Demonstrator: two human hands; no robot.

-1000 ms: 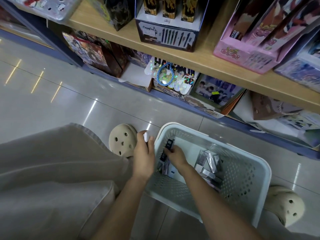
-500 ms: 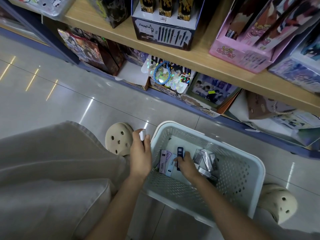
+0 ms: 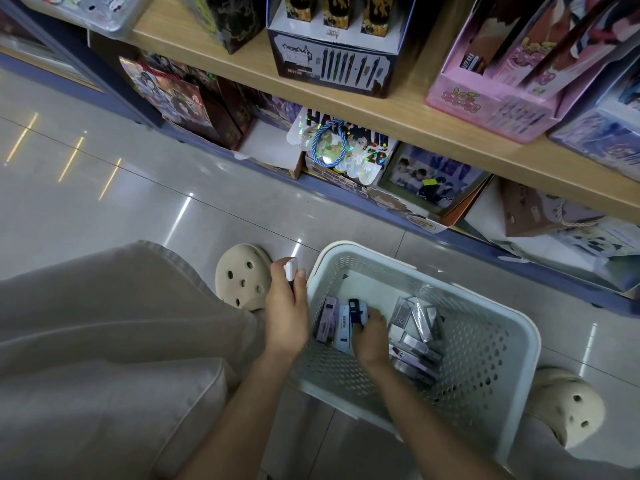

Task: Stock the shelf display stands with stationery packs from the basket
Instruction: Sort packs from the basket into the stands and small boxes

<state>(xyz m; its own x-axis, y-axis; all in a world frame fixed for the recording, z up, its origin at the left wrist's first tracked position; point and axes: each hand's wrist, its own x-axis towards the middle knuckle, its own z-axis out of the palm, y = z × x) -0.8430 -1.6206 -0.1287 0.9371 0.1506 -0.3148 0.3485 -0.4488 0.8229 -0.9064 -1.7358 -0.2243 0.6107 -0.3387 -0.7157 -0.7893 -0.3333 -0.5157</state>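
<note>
Left hand (image 3: pixel 285 313) is gripping a white pack (image 3: pixel 290 268) just outside the basket (image 3: pixel 485 358) | right hand (image 3: pixel 370 337) is pinching a dark pack (image 3: pixel 356 311) inside it | risk: light pinch may be slipping on lifting, dropping the pack among the loose packs (image 3: pixel 417 327).

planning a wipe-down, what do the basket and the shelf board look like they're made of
Basket: likely moulded plastic, pale and matte; perforated walls, rounded rim. Shelf board: wood or wood-look laminate, light tan and smooth; which of the two cannot be told.
</note>
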